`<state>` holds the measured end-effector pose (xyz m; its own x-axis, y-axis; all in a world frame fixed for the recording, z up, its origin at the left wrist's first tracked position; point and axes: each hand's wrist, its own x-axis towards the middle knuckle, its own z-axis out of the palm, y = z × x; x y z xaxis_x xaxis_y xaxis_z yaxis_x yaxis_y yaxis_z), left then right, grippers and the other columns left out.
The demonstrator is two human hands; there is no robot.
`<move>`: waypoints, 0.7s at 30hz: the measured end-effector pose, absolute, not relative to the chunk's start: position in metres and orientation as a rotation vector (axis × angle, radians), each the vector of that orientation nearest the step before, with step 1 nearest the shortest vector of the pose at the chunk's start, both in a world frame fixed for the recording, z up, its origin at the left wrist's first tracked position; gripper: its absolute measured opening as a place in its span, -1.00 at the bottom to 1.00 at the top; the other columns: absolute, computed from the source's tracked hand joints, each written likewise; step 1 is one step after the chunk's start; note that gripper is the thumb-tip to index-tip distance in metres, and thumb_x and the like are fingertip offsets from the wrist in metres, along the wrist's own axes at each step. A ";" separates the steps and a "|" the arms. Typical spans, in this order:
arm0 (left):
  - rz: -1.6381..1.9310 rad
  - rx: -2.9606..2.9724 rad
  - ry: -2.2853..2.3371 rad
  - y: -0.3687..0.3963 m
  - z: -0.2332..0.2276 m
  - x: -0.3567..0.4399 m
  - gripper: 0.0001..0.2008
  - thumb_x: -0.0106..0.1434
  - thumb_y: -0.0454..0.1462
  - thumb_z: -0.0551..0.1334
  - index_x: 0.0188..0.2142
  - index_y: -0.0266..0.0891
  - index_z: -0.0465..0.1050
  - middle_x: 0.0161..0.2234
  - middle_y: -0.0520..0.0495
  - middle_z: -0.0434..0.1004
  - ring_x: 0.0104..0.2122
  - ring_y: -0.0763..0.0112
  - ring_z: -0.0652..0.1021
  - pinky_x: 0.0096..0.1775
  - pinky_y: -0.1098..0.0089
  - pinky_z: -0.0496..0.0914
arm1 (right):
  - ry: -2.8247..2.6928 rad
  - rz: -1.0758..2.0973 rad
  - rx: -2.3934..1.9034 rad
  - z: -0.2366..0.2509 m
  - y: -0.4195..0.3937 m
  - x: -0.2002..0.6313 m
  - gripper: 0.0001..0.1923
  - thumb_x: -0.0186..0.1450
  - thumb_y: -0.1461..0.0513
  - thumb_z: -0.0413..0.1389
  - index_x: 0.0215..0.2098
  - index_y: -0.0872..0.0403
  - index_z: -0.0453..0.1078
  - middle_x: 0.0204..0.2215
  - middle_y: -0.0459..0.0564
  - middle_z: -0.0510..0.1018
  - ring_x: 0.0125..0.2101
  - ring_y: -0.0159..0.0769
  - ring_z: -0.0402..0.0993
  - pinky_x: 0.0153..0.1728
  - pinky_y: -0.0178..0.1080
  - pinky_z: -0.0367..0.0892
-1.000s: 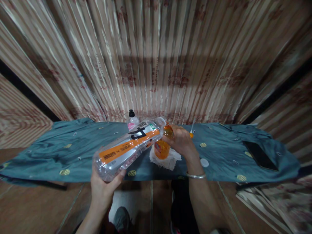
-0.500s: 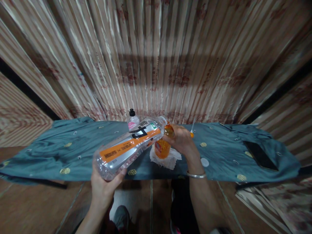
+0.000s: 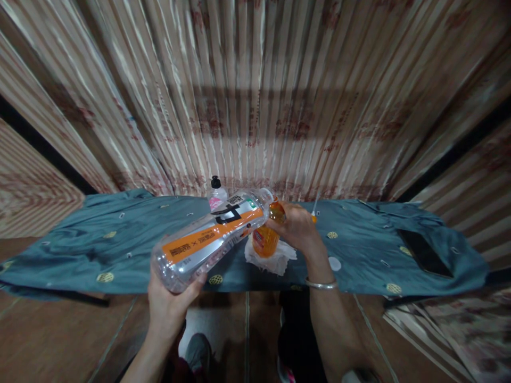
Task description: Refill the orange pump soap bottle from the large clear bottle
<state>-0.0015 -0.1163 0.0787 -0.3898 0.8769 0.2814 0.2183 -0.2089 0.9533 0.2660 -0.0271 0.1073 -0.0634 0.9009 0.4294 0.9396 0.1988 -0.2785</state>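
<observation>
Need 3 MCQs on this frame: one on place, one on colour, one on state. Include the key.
1. Where does the black phone lie?
A. right part of the blue cloth
B. on the floor
C. under the tissue

2. What colour is the band on the large clear bottle?
A. green
B. orange
C. purple

3. How is the large clear bottle held?
A. upright
B. tilted, mouth at the small orange bottle
C. lying on the cloth

Key: 1 A, the phone rests at the cloth's right end. 2 B, its label band is orange. 3 B, the left hand tips it while the right hand holds the small bottle.
</observation>
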 end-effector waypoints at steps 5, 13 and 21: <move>1.672 1.251 1.496 -0.118 0.082 0.005 -0.11 -0.06 -0.07 0.54 0.24 -0.32 0.39 0.06 -0.29 0.61 0.14 -0.16 0.57 0.25 0.00 0.39 | -1.967 -0.087 -1.705 0.107 -0.026 0.266 -0.75 0.36 0.08 0.28 -0.17 0.09 0.48 -0.24 0.13 0.71 -0.17 -0.04 0.64 -0.13 -0.17 0.37; 1.644 1.262 1.508 -0.117 0.084 0.004 -0.10 -0.04 -0.07 0.53 0.27 -0.28 0.37 0.05 -0.25 0.62 0.13 -0.14 0.59 0.22 0.01 0.43 | -1.969 -0.095 -1.691 0.106 -0.026 0.267 -0.76 0.36 0.06 0.27 -0.19 0.05 0.46 -0.27 0.11 0.70 -0.19 -0.04 0.62 -0.17 -0.17 0.36; 1.636 1.297 1.516 -0.117 0.082 0.001 -0.11 -0.02 -0.06 0.53 0.27 -0.30 0.37 0.03 -0.26 0.63 0.11 -0.12 0.60 0.21 0.01 0.44 | -1.961 -0.098 -1.720 0.106 -0.026 0.267 -0.74 0.37 0.06 0.28 -0.17 0.08 0.47 -0.25 0.12 0.71 -0.18 -0.05 0.63 -0.17 -0.18 0.36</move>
